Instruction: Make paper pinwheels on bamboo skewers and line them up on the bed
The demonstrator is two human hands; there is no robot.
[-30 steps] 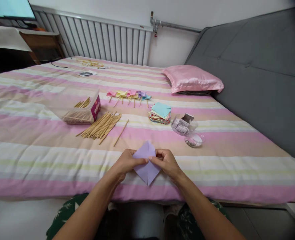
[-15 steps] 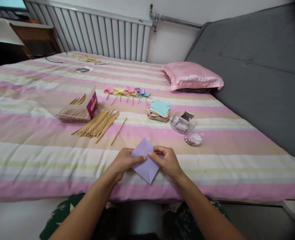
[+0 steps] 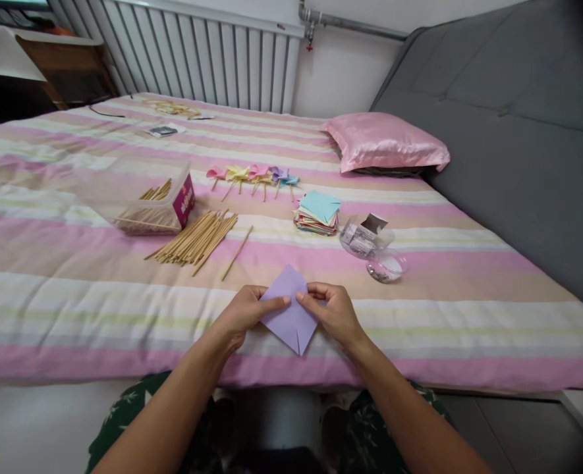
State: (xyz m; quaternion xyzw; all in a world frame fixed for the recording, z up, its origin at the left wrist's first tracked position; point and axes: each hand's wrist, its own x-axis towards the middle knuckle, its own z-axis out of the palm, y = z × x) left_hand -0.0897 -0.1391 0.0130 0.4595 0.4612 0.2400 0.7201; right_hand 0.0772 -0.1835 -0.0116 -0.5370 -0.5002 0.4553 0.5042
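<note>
A square of purple paper [image 3: 290, 322] with slits cut in from its corners is held just above the bed's front edge, one corner pointing toward me. My left hand [image 3: 249, 308] pinches its left side, thumb on top and fingers underneath. On the opposite side my right hand [image 3: 331, 311] grips the paper the same way, its thumb near the middle. The two thumb tips lie close together. Beyond my left hand, a single wooden stick [image 3: 237, 253] rests beside a pile of similar sticks [image 3: 197, 242]. A stack of coloured paper squares [image 3: 317, 212] is past my right hand.
A clear plastic box [image 3: 147, 214] with sticks stands left. Several paper pinwheels [image 3: 254, 174] lie mid-bed. At right are a round clear container [image 3: 363, 238] and a small round dish [image 3: 387, 266] with metal bits. Farther back sits a pink pillow [image 3: 387, 141] by the grey headboard [image 3: 508, 118].
The camera view has shifted slightly. Both hands keep hold of the purple paper, with hardly any change in their grip.
</note>
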